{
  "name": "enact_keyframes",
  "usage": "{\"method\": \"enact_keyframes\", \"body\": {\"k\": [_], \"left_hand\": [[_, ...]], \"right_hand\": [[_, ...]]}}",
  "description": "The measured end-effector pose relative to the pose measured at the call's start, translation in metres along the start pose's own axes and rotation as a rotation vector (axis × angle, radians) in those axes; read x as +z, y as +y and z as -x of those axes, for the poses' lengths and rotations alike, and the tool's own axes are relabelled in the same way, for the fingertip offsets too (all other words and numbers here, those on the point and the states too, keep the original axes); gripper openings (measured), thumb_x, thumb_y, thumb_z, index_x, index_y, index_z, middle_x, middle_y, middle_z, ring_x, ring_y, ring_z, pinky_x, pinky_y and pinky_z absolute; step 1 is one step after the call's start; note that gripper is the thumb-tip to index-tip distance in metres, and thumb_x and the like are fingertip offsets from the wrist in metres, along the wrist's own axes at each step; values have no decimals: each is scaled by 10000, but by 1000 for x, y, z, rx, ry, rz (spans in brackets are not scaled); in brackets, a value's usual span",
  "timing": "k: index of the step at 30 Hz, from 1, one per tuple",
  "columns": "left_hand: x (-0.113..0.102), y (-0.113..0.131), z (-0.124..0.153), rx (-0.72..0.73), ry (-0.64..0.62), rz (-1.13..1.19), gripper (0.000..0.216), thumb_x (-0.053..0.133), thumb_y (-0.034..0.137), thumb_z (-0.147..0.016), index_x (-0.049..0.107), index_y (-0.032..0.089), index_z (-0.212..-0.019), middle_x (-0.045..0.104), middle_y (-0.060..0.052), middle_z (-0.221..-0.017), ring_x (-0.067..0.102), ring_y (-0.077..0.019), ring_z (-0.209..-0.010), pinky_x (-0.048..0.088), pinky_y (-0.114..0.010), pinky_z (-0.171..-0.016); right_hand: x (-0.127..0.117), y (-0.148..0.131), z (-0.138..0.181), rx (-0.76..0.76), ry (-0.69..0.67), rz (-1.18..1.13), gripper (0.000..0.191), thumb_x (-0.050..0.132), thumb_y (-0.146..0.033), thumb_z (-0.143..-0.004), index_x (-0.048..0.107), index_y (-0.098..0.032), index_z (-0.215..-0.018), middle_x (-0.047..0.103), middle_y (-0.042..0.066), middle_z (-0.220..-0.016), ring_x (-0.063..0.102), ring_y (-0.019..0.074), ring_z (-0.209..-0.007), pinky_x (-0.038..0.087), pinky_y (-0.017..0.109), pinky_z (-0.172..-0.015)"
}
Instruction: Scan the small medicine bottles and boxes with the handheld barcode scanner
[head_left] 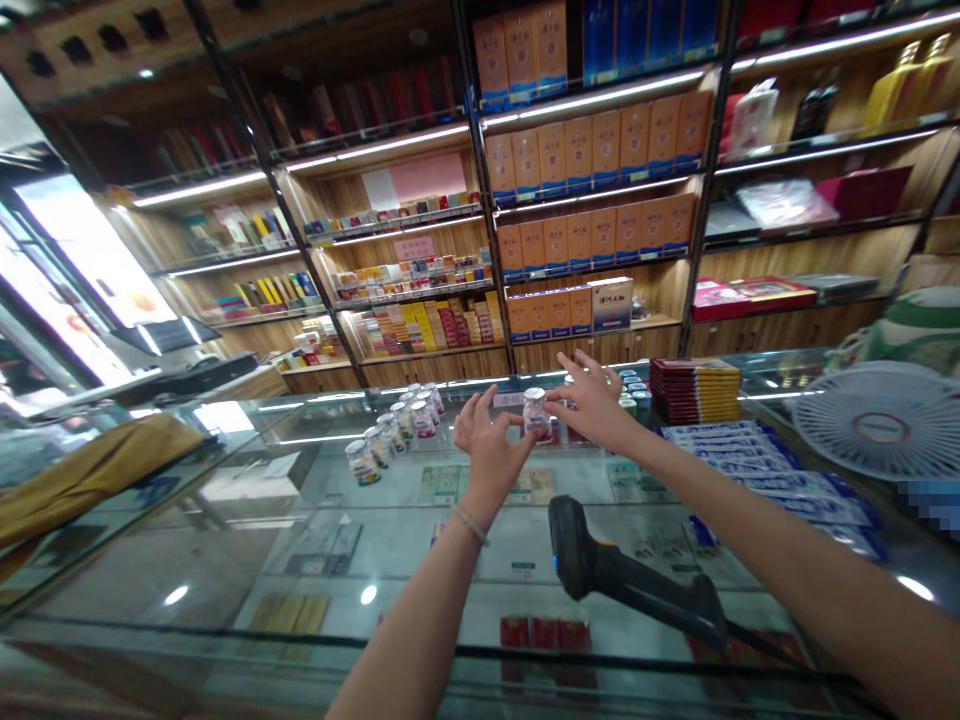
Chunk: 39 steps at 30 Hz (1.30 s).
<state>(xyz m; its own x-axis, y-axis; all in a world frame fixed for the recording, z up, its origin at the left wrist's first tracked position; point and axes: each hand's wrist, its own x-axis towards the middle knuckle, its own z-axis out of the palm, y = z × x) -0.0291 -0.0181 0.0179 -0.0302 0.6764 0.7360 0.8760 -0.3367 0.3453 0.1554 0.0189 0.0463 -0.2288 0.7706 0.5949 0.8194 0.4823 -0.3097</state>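
Both hands on a small bottle at the worktop's far edge
Left hand (486, 440) and right hand (592, 402) pinch a white-capped bottle (535, 410); bare glass worktop (247, 540) lies nearer.

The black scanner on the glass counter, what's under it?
The scanner lies on the glass counter top. Through the glass below show red packs and paper cards; whatever sits directly beneath its body is covered.

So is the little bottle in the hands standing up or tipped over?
Standing up: the little bottle has its cap on top, held between the left hand and right hand.
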Motion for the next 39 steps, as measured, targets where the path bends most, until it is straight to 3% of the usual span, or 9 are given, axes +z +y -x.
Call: {"method": "enact_keyframes", "body": {"k": [13, 25, 31, 39], "left_hand": [[10, 19, -18, 46, -116, -78, 151, 805, 413, -767, 763, 277, -817, 517, -41, -1491, 347, -339, -1422, 218, -608, -1170], [67, 13, -29, 102, -179, -81, 170, 790, 418, -765, 752, 253, -783, 522, -71, -1492, 368, -349, -1423, 222, -611, -1158], [78, 8, -24, 119, -248, -102, 163, 800, 384, -750, 725, 242, -728, 507, -46, -1510, 354, -340, -1430, 211, -597, -1163], [89, 1, -17, 188, -247, -113, 201, 784, 403, -766, 687, 233, -719, 545, -47, -1465, 377, -318, -1409, 205, -585, -1157]], "right_hand": [[-12, 24, -3, -61, 21, 96, 330, 538, -518, -947, 800, -319, -921, 399, 35, -1597, 232, 346, -1484, 126, 648, -1133], [2, 56, -9, 9, -23, 166, 207, 638, -454, -881, 782, -308, -910, 407, 47, -1588, 209, 339, -1490, 111, 661, -1139], [13, 65, -6, -22, -74, 216, 198, 653, -436, -860, 774, -285, -898, 376, 62, -1604, 164, 350, -1505, 64, 668, -1147], [6, 64, -2, -36, -169, 277, 279, 601, -470, -880, 770, -282, -999, 313, 66, -1638, 151, 347, -1511, 40, 678, -1154]]}}
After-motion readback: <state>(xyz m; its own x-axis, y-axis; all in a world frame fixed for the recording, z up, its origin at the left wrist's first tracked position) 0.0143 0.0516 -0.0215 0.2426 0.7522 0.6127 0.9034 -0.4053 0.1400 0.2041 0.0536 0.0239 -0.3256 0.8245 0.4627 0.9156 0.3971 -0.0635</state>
